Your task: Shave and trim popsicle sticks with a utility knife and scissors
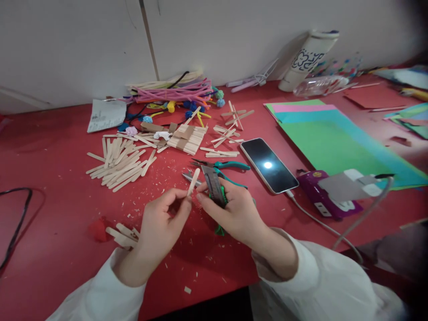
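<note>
Between thumb and fingers, my left hand (163, 227) pinches a wooden craft stick (194, 182) that points up and away from me. My right hand (234, 209) is wrapped round a utility knife (214, 185) with a dark body and green parts. Its blade end stands just right of the stick, with a small gap visible. Behind both hands lie pliers with teal handles (232, 165), partly hidden by the knife and fingers. Small wood shavings are scattered on the red table around my hands. A few cut sticks (122, 237) lie left of my left wrist.
A loose heap of craft sticks (122, 162) and a flat bundle (189, 138) lie behind my hands. Pink pipe cleaners (174, 92) are by the wall. To the right are a phone (269, 165) with a cable, a purple power strip (329, 194), coloured paper (321, 138) and a tumbler (309, 60).
</note>
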A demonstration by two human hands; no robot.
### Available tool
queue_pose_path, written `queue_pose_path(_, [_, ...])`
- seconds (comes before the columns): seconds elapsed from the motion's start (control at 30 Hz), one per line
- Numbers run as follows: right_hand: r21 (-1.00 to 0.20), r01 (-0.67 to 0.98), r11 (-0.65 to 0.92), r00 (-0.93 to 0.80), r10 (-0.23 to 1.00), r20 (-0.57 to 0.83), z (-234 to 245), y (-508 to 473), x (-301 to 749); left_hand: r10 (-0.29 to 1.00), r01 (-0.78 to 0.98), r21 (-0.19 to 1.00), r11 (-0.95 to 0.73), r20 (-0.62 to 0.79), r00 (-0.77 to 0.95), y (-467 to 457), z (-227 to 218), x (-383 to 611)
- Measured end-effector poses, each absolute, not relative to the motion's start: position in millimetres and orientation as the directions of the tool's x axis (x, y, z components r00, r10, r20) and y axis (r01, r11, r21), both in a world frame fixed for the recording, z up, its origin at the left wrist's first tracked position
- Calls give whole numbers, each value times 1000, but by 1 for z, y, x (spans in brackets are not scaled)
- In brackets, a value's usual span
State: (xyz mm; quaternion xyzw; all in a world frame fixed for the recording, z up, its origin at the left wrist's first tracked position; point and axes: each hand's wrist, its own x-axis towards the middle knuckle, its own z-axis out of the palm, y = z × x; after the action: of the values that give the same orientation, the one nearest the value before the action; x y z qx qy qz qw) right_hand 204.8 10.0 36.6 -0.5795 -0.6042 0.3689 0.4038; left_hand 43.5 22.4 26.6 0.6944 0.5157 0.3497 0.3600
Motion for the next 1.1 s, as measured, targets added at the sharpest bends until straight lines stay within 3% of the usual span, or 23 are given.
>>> queue_pose_path(0.33, [-834,550,44,-10,999,46,36,12,206,941,500,810,-307,182,284,19,29,50])
queue_pose_path(0.53, [-938,346,13,-27,1000,4,38,15,209,962,479,852,-210,92,258,25,25,48])
queue_pose_path(0.77, [-949,314,-3,-7,1000,-5,37,16,210,980,346,937,-49,-22,196,26,26,46])
queue_pose_path(0.97, [-917,398,-39,52,998,-20,37,15,205,955,467,848,-250,137,262,19,26,48])
queue_pose_path(1.1, [-883,468,-20,60,998,9,35,15,204,887,614,640,-462,324,330,17,24,49])
